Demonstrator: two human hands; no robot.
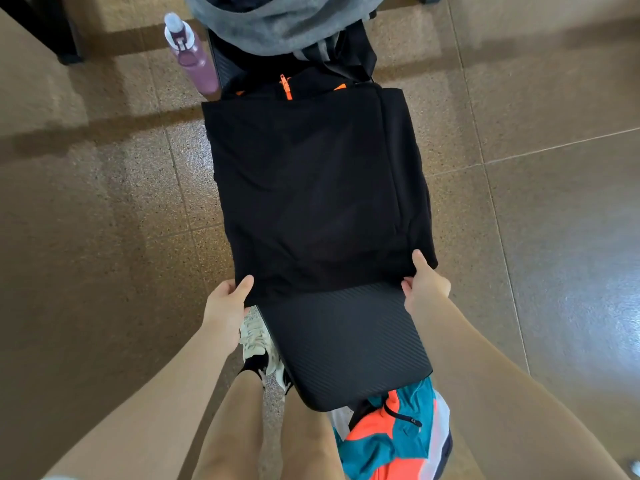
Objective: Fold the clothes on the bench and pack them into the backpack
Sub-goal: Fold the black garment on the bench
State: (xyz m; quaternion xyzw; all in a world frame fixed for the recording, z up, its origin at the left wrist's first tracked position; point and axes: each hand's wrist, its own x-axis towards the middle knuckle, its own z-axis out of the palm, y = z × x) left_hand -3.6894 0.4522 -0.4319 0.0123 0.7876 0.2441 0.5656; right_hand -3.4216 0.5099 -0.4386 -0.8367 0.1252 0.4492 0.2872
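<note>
Head view: both hands [225,308] [424,289] pinch smooth black garment [311,188].

There are two hands in view, a left hand [228,299] and a right hand [424,284], and one black garment [311,188] lies spread on one black bench [343,337]. I count also one grey garment [284,26], one black backpack [287,81] with orange zips, and one purple bottle [192,51]. One light sneaker [258,341] shows, and one piece of orange and teal clothing [394,434].
</note>
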